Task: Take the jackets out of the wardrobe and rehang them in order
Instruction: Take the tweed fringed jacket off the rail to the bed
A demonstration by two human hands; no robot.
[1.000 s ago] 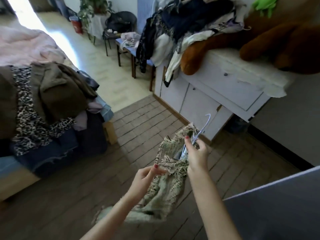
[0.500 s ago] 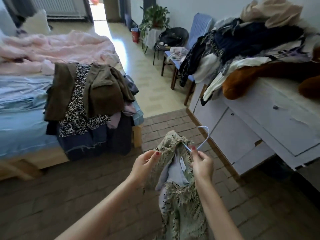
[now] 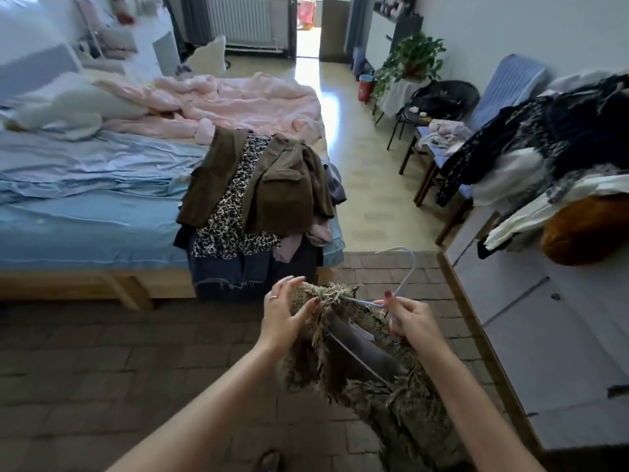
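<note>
The left hand (image 3: 284, 315) is gripping the fringed collar edge of a green tweed jacket (image 3: 367, 376), its fingers (image 3: 311, 304) pinching the fabric. The right hand (image 3: 410, 318) is holding the pale blue hanger (image 3: 403, 281) at the base of its hook, fingers closed around the wire just beside the left fingertips. The jacket is hanging below both hands, over the brick floor (image 3: 102, 369). Beyond the fingers, a pile of jackets (image 3: 258, 192) is lying on the bed (image 3: 85, 212).
</note>
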